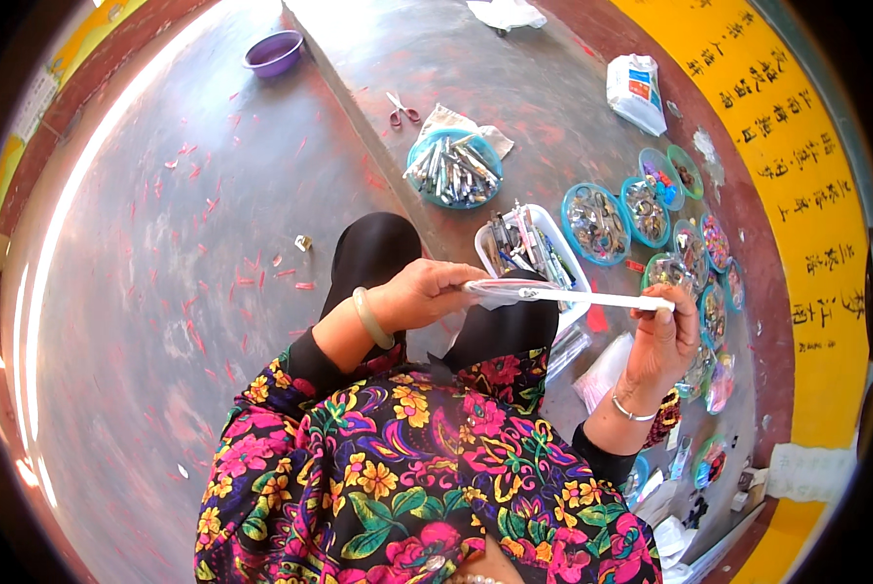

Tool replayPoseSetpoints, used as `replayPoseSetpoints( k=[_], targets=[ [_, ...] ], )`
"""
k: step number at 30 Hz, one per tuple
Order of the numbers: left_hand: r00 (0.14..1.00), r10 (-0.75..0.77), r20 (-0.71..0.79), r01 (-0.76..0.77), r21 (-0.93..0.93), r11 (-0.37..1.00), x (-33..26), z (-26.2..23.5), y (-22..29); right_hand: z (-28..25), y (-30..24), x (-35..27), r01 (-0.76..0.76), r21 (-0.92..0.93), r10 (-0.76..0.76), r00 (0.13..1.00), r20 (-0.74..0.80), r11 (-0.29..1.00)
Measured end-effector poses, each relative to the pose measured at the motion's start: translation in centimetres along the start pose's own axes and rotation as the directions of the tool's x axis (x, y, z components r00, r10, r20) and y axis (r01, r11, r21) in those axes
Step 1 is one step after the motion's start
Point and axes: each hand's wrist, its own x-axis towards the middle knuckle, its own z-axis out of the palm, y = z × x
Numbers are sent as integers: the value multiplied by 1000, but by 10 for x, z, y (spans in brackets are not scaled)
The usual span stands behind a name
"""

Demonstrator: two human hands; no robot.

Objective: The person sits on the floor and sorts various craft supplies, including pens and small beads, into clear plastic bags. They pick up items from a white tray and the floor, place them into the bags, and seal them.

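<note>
We see bright light, with glare streaking the floor (145,253) from eight to eleven o'clock; distortion curves the yellow wall (808,229) at three.

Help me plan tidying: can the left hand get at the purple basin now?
Probably not: the purple basin looks too far away, and the left hand holds a white-handled item.

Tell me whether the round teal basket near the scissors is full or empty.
Full: the round teal basket is heaped with pen-like sticks, some poking out over its rim.
</note>
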Motion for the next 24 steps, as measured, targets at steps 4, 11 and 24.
replayPoseSetpoints(
  k=[4,11,24],
  targets=[
    [1000,4,17,-5,70,998,-23,4,21,14,-5,-8,1,-80,4,998,55,997],
    [995,-100,4,100,36,994,-49,5,41,30,-12,-14,-7,-103,23,988,153,995],
    [992,-111,-65,117,88,989,-75,-7,53,51,-14,-17,-6,-106,35,961,275,994]
  ],
)
